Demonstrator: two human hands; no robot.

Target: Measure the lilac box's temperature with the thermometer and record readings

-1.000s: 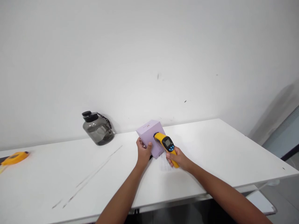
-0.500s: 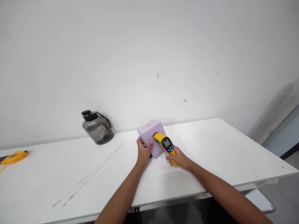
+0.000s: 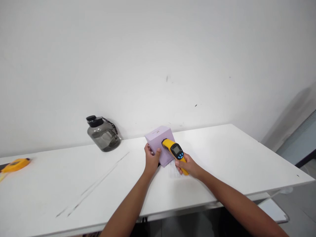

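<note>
My left hand (image 3: 152, 158) grips a light purple box (image 3: 158, 142) by its lower left edge, thumb on the near face and fingers around the side. The box is tilted over the table. In my right hand (image 3: 188, 165) is a yellow and black infrared thermometer (image 3: 172, 147), held by its handle. Its nose points at the near face of the box, very close to it; whether they touch I cannot tell. The small screen and blue buttons face me. Under the thermometer's handle, a clear plastic piece with faint print (image 3: 175, 171) lies on the table.
A grey see-through water jug (image 3: 103, 135) with a black cap and strap stands by the wall, left of the box. At the far left lies a yellow tool (image 3: 17, 164), partly out of view. The white table (image 3: 229, 158) ends at the right and front edges.
Both hands keep their grips on the box and the thermometer. Only a slight shift of the whole view shows.
</note>
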